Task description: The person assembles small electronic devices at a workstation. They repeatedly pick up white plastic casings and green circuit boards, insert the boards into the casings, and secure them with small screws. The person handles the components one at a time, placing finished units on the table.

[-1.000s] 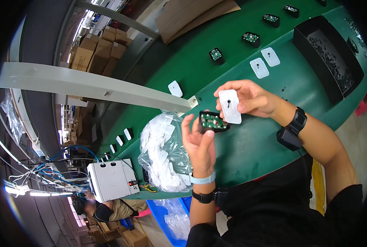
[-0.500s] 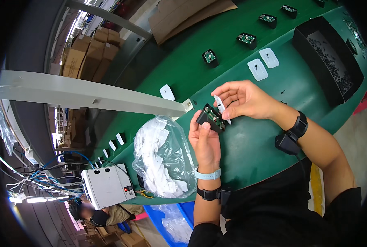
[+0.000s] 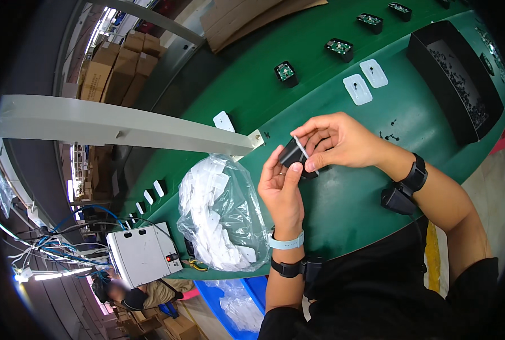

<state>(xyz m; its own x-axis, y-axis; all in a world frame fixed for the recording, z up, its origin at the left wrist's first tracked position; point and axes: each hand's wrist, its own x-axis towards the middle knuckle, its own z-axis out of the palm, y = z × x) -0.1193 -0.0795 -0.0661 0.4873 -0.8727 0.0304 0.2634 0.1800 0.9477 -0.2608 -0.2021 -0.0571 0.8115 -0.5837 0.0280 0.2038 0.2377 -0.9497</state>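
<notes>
Black housing (image 3: 290, 153), distant printed carton (image 3: 97, 78)

Tabletop (image 3: 349, 215) is showing plain green. Held housing (image 3: 289, 152) is showing black, held cover plate (image 3: 302, 148) white. Circuit boards (image 3: 339, 46) are showing green, flecked silvery. Two loose cover plates (image 3: 356, 90) are showing white, dark-spotted mid-face. Wristband (image 3: 286, 243) is showing pale blue; equipment box (image 3: 142, 258) off-white, its switch (image 3: 171, 258) red; bin (image 3: 210, 297) strong blue; cartons (image 3: 99, 71) brown.

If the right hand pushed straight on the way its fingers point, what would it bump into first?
Most likely the black case in the left hand: the white cover in the right hand faces it closely. Whether cover and case touch is hard to tell.
</notes>
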